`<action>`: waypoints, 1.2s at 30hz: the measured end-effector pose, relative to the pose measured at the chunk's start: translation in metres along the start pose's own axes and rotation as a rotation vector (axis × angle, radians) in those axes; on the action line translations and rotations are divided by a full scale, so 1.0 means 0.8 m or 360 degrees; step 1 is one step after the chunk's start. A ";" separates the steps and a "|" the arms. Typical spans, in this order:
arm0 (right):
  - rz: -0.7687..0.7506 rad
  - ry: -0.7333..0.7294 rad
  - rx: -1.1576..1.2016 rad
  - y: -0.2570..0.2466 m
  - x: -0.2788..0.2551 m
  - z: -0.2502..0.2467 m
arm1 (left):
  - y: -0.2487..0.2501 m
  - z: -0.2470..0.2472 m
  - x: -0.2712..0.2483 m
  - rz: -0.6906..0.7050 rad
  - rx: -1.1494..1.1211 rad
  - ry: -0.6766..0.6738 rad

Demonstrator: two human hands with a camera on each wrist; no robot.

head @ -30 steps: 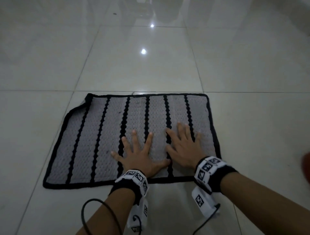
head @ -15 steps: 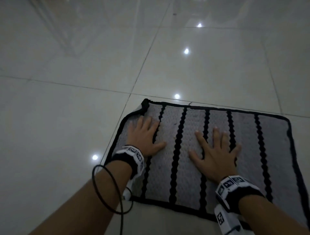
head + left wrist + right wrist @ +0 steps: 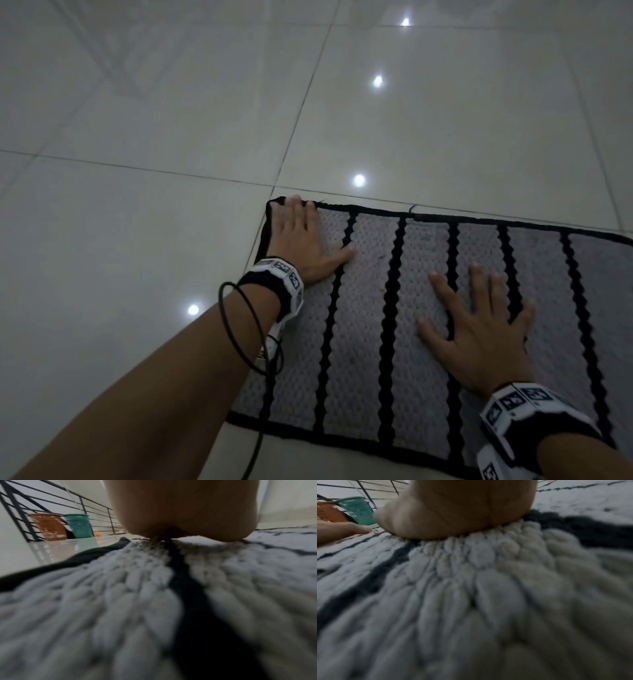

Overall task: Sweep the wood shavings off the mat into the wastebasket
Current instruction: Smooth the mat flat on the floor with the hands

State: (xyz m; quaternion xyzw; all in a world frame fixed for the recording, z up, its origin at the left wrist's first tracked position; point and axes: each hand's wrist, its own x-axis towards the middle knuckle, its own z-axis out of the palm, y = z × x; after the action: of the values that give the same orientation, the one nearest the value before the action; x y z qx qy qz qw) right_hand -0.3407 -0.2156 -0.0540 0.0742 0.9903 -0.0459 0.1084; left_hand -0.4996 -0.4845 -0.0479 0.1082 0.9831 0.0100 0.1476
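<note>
A grey mat (image 3: 363, 335) with black stripes and a black border lies on the tiled floor, lower right in the head view. My left hand (image 3: 301, 236) lies flat on its far left corner, fingertips at the far border. My right hand (image 3: 479, 329) presses flat on the mat's middle with fingers spread. A few tiny pale specks (image 3: 381, 290) sit between the hands; no heap of shavings shows. A green basket (image 3: 78, 526) and a brown basket (image 3: 49, 526) stand beyond the mat in the left wrist view. The wrist views show only palm heels on blurred pile.
Glossy white floor tiles (image 3: 171, 240) surround the mat to the left and beyond it. A black metal railing (image 3: 20, 509) stands behind the baskets. A black cable (image 3: 246, 325) loops around my left forearm. A small orange object (image 3: 97, 533) lies near the green basket.
My left hand has slid from the mat's near edge to its far left corner. The right hand moved left along the mat. The head view has turned left.
</note>
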 end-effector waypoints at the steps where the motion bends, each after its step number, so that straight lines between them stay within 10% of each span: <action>1: 0.0001 -0.0001 0.0007 0.000 0.000 0.000 | 0.008 0.001 0.001 0.0115 -0.0009 -0.0007; 9: 0.0014 -0.0025 0.0012 -0.002 0.002 -0.003 | -0.051 -0.015 0.023 -0.0169 -0.0009 -0.0112; 15: 0.0036 -0.0035 0.0021 -0.002 0.001 -0.005 | -0.020 -0.002 -0.002 0.0387 -0.0116 -0.0137; 21: 0.0037 -0.0022 0.0034 0.000 0.003 -0.001 | -0.023 -0.003 0.013 -0.0030 -0.0117 -0.0083; 27: 0.0028 -0.0014 0.0032 0.000 0.003 -0.001 | 0.002 0.009 0.000 0.0216 -0.0130 0.0032; 36: 0.0012 0.0042 0.0054 0.002 0.002 0.004 | -0.033 -0.025 0.002 -0.0284 0.0224 -0.0097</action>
State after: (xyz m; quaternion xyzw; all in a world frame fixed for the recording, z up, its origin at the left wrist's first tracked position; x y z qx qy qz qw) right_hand -0.3418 -0.2144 -0.0574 0.0803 0.9904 -0.0615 0.0941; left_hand -0.5123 -0.5098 -0.0306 0.0305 0.9821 -0.0754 0.1699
